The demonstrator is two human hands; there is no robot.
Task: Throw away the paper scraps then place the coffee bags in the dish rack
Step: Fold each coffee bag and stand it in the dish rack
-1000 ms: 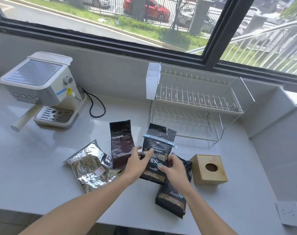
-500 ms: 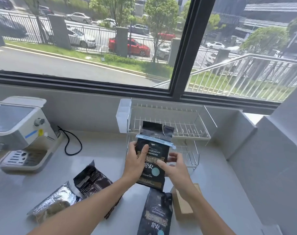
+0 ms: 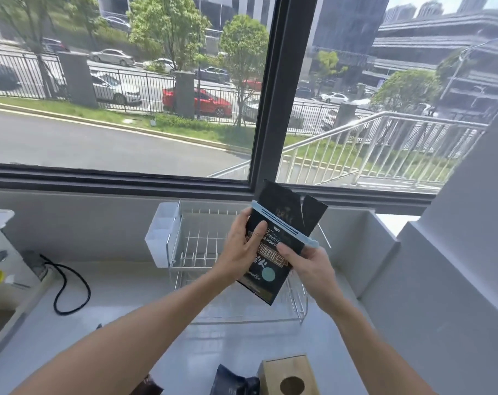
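I hold a black coffee bag with a light blue sealing clip across its top, lifted and tilted over the wire dish rack. My left hand grips the bag's left edge, thumb on its front. My right hand pinches its lower right side below the clip's end. The bag's torn top flares open above the clip. A second dark coffee bag lies on the counter at the bottom edge, only partly in view. No paper scraps show.
A wooden box with a round hole stands at the bottom right. The white coffee machine and its black cord are at the left. A white utensil holder hangs on the rack's left side. A grey wall rises right of the rack.
The bag has risen from the counter to above the rack and tilted rightward. My view has swung upward, so the foil pouch and other bags have dropped out of sight.
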